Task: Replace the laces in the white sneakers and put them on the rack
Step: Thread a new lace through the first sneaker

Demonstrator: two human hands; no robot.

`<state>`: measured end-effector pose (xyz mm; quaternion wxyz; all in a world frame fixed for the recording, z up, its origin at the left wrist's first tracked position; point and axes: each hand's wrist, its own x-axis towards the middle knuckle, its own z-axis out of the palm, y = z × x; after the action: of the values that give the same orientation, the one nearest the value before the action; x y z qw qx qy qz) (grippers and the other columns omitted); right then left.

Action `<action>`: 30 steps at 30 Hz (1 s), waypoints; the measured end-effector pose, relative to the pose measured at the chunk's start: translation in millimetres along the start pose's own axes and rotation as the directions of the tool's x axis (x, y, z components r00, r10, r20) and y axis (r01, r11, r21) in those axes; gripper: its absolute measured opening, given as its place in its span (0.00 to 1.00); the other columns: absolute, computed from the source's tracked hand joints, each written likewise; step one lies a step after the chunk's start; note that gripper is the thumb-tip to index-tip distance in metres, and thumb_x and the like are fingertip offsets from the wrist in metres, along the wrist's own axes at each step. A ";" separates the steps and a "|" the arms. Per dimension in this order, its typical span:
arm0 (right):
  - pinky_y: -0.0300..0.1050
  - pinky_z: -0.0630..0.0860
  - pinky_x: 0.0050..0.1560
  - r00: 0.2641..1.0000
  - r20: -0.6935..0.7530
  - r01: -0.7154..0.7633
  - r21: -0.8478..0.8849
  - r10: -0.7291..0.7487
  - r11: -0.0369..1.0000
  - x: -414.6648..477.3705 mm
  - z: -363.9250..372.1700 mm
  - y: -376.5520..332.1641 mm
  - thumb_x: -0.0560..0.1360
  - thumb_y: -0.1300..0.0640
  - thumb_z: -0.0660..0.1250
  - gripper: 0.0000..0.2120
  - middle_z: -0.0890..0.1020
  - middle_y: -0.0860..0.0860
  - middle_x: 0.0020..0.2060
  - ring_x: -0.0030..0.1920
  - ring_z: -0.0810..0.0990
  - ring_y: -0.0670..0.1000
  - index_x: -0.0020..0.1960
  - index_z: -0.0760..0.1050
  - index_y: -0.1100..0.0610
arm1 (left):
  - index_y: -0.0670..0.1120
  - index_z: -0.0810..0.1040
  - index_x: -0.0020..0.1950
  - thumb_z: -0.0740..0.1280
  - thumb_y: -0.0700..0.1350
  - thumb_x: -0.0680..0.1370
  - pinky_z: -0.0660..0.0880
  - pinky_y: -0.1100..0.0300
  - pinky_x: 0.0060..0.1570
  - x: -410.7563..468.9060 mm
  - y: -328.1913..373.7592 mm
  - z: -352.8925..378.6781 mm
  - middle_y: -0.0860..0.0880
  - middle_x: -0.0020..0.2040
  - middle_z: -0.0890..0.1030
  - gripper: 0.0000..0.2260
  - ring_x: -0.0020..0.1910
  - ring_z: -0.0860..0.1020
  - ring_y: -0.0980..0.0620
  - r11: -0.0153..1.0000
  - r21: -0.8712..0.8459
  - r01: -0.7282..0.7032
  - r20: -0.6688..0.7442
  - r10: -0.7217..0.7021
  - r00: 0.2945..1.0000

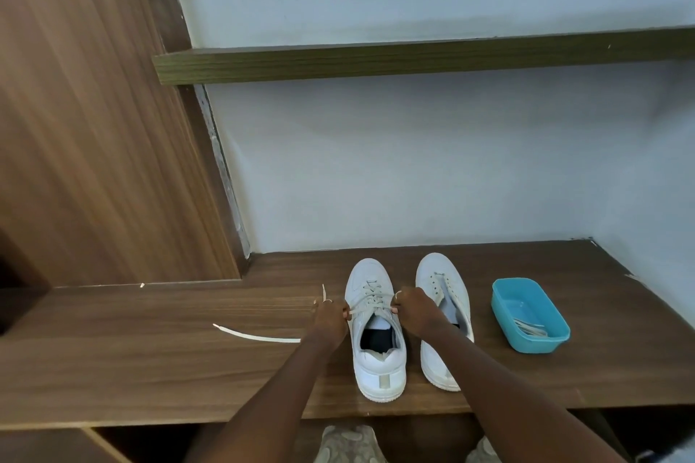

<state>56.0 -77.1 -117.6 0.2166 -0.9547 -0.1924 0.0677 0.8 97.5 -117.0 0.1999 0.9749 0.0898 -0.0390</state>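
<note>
Two white sneakers stand side by side on the brown wooden counter (150, 368), toes toward the wall. The left sneaker (378, 334) has a pale lace threaded through its eyelets. My left hand (331, 319) pinches one lace end at the shoe's left side, and my right hand (413, 310) pinches the other end at its right side, with the lace stretched across the tongue. One loose lace tail (255, 335) trails left across the counter. The right sneaker (443, 316) shows bare eyelets and is partly hidden by my right arm.
A blue plastic tub (530, 314) with pale laces inside sits right of the sneakers. A wooden shelf (413, 60) runs along the wall above. A tall wooden panel (94, 124) stands at the left. My feet in other shoes (349, 444) show below the counter edge.
</note>
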 end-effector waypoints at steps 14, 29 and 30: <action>0.35 0.66 0.35 0.960 0.144 -0.272 0.275 0.241 0.922 -3.0 -54.7 -13.3 0.76 0.56 0.64 0.14 0.72 0.48 0.32 0.32 0.69 0.44 0.33 0.67 0.53 | 0.43 0.74 0.42 0.57 0.46 0.82 0.68 0.62 0.38 8.2 17.2 -34.5 0.49 0.39 0.76 0.13 0.39 0.74 0.52 0.604 -0.782 0.154 0.079 -0.148 0.986; 0.44 0.71 0.45 0.964 -0.162 -0.235 -0.160 0.209 0.959 -8.1 -102.9 -14.2 0.75 0.51 0.61 0.12 0.78 0.53 0.48 0.50 0.79 0.55 0.53 0.74 0.58 | 0.40 0.72 0.54 0.52 0.38 0.83 0.66 0.64 0.36 10.9 47.6 -22.7 0.48 0.35 0.71 0.09 0.35 0.70 0.55 0.373 -0.923 0.090 0.055 -0.105 0.993; 0.44 0.71 0.46 0.968 -0.173 -0.221 -0.225 0.184 0.949 -8.1 -102.5 -15.2 0.76 0.51 0.60 0.13 0.79 0.53 0.49 0.50 0.79 0.55 0.54 0.74 0.58 | 0.40 0.72 0.55 0.52 0.38 0.83 0.66 0.64 0.36 13.0 46.3 -20.1 0.48 0.35 0.71 0.10 0.35 0.70 0.55 0.401 -0.912 0.084 0.044 -0.108 0.993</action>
<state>65.2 -107.4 -18.6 0.1041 -0.9911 -0.0833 -0.0063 23.2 65.6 -82.3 0.6947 0.7024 0.1545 0.0154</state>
